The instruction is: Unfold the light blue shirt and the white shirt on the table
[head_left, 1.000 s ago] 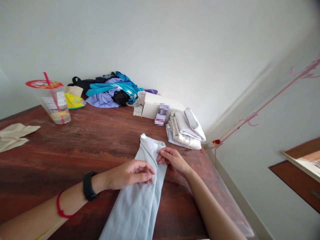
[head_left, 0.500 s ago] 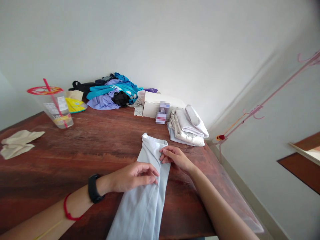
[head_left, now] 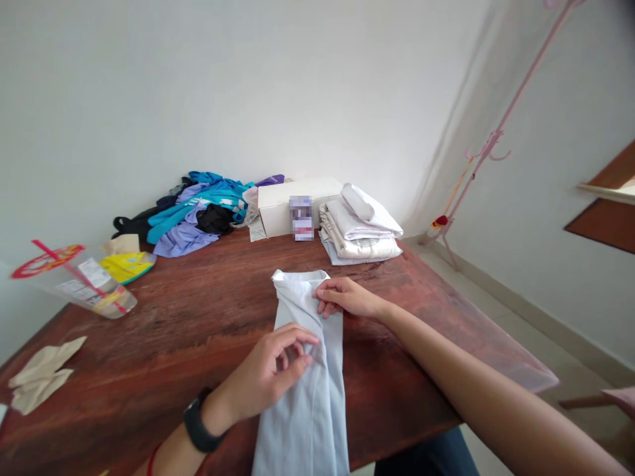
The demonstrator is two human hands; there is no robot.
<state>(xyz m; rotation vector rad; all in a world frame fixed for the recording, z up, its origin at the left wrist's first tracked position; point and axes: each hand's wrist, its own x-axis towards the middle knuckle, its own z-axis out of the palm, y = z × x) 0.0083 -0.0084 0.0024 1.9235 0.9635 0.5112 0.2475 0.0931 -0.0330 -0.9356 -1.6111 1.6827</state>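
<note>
A light grey garment (head_left: 307, 410), folded into a long narrow strip, lies on the wooden table and runs toward me past the bottom of the view. Its far end has a thicker, whitish folded band. My right hand (head_left: 347, 297) is at the right side of that far end, fingers curled in and thumb close to them, pinching the cloth. Over the middle of the strip is my left hand (head_left: 278, 363), with bent fingers and the thumb apart from them. Its fingertips are at the cloth, and nothing shows between them.
Folded pale clothes (head_left: 362, 228) are stacked at the back right, beside a white box (head_left: 275, 210) and a small blurred packet (head_left: 301, 225). A clothes heap (head_left: 193, 208), yellow packet (head_left: 127, 266), tilted plastic cup (head_left: 99, 284) and napkin (head_left: 47, 373) are leftward. A pink rack (head_left: 516, 106) stands right.
The camera view has turned and shifted, so the cup and napkin appear lower and farther left. Both hands stay at about the same places on the garment; the left thumb and fingers look slightly farther apart.
</note>
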